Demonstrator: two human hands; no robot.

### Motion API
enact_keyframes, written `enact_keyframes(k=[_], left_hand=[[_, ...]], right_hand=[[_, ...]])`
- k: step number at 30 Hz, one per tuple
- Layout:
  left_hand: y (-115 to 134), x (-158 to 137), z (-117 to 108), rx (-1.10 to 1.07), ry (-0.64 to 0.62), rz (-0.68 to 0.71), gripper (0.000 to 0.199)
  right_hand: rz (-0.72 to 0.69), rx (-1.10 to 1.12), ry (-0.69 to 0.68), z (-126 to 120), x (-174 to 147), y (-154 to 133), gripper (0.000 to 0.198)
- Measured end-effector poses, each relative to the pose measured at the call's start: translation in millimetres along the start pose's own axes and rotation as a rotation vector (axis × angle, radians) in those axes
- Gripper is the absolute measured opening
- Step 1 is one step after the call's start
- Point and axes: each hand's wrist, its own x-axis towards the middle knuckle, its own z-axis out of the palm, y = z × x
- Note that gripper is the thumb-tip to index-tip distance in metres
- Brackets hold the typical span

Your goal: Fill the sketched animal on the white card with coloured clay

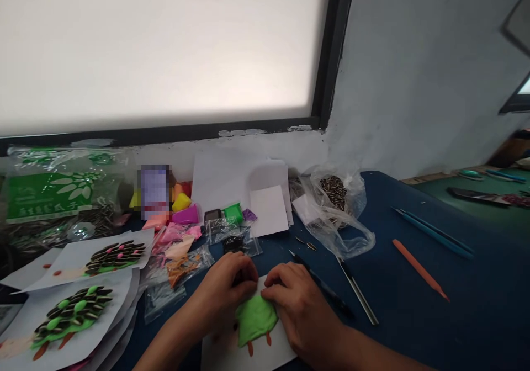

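A flat piece of light green modelling clay [257, 317] lies on a white paper card [219, 355], with two short brown clay legs at its lower edge. My left hand [232, 285] curls over the clay's upper left edge, thumb and fingertips together. From the other side my right hand [292, 299] presses bent, closed fingers on the upper right edge. The fingertips of both hands nearly meet at the top, and they hide that part of the clay. Paler clay on the card's left side is partly shadowed by my left wrist.
Hedgehog cards [77, 318] with sunflower seeds on them are stacked at left. Clay packets [186, 213] lie behind my hands. A plastic bag of sunflower seeds [333, 191] stands near the wall. To the right lie a black pen [321, 285], a silver-and-black tool [358, 291], an orange tool [420, 269] and blue tweezers [433, 231].
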Motion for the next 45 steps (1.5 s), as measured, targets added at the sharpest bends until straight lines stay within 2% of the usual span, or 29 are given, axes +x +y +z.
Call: enact_keyframes(k=[6,13,17,22,29,33,37,41,42,45], left_hand=[[0,1,-1,-0.003,-0.031,-0.01,0.008],[-7,2,3,-0.023,-0.014,0.015,0.007],[-7,2,4,-0.02,-0.006,0.013,0.008],[-5,1,3,-0.006,-0.002,-0.011,0.01],[2,-4,-5,0.145,-0.058,-0.037,0.014],[9,-5,-7,0.222,-0.047,-0.057,0.02],[17,-4,-10,0.268,-0.085,-0.099,0.018],[18,-3,-10,0.262,-0.092,-0.103,0.014],[16,-3,-9,0.252,-0.089,-0.098,0.014],[8,-4,-7,0.201,-0.083,-0.069,0.014]], right_hand=[[0.082,0.119,-0.044,-8,3,-5,0.03],[0.131,0.109,-0.02,-8,3,-5,0.032],[0.033,0.078,0.001,-7,1,-5,0.023],[-0.145,-0.05,0.11,0,-2,-3,0.015],[-0.247,-0.148,0.235,7,0,-1,0.02],[-0.275,-0.186,0.23,6,-1,-1,0.02],[-0.245,-0.19,0.201,6,-1,0,0.022],[-0.252,-0.128,0.262,5,-1,2,0.022],[-0.216,-0.106,0.246,4,-1,2,0.023],[0.015,-0.046,0.099,-3,0,0,0.033]])
